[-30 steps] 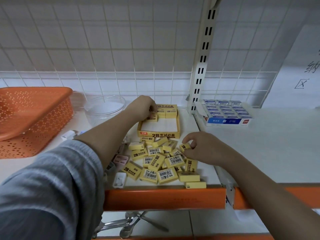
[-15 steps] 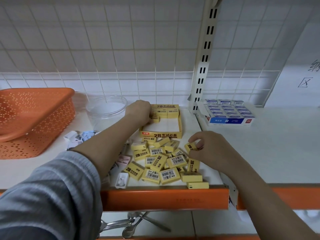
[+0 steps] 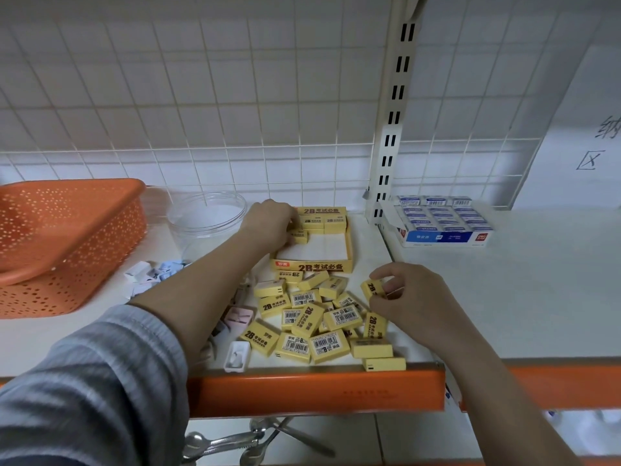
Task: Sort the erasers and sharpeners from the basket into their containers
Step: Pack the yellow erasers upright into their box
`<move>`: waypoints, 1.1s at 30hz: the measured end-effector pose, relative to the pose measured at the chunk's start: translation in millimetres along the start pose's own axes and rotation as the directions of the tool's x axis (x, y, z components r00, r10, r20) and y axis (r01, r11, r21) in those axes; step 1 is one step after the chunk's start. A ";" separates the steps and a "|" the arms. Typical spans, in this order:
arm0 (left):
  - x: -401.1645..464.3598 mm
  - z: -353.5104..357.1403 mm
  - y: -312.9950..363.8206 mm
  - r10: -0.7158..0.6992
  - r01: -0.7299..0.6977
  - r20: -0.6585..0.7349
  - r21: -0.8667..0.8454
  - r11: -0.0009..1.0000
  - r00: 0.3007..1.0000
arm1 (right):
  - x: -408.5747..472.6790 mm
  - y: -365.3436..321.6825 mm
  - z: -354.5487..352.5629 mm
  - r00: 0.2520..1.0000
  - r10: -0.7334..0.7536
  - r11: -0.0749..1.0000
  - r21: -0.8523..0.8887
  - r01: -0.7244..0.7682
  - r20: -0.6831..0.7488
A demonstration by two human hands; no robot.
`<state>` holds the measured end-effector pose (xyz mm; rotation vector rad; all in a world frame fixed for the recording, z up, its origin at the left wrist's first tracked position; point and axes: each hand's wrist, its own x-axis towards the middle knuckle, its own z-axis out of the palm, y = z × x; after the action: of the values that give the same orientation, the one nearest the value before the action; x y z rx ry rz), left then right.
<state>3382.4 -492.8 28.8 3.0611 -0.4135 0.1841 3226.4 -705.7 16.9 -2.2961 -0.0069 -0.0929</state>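
— Erasers first, biggest thing down: where does it all sit?

— On the white shelf. The orange basket stands at the far left, a clear round tub beside it, then the yellow display box in the middle. A blue-and-white box of erasers sits well apart to the right, already filled.

— And the loose stock?

— A heap of yellow erasers lies just in front of the yellow box, reaching to the shelf's front edge. I count roughly twenty; they overlap, so I cannot be exact. Small pastel sharpeners lie scattered by the forearm, some hidden under it. I see at least five.

— The hands?

— The left hand is inside the box's back left corner, fingers curled down on one eraser next to the row already packed. The right hand pinches another eraser between thumb and fingertips, lifted just above the heap.

— How will they handle?

— Light, I judge, and firm enough to pinch by the long sides. The paper sleeves look smooth, so a loose hold could let one slide. Nothing fragile; they only need to go in square.
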 end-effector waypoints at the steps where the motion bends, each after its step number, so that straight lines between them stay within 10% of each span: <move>1: 0.2 1.7 -0.5 -0.017 0.017 -0.014 0.018 1.000 1.000 | -0.1 -0.1 0.5 1.000 -0.001 1.000 0.004 0.000 0.001; 8: -1.3 5.7 6.9 -0.099 0.106 -0.068 0.111 0.988 0.993 | 0.1 0.4 1.9 1.000 -0.010 1.000 0.013 0.010 -0.015; 33: -48.5 -18.1 6.0 -0.323 0.317 0.050 -0.379 0.870 0.945 | 0.6 -29.9 -6.6 0.984 -0.169 0.986 -0.017 0.168 -0.062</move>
<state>3332.3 -484.8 41.0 2.6829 0.0634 0.0967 3225.5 -690.7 43.7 -2.2997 -0.1687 -0.2529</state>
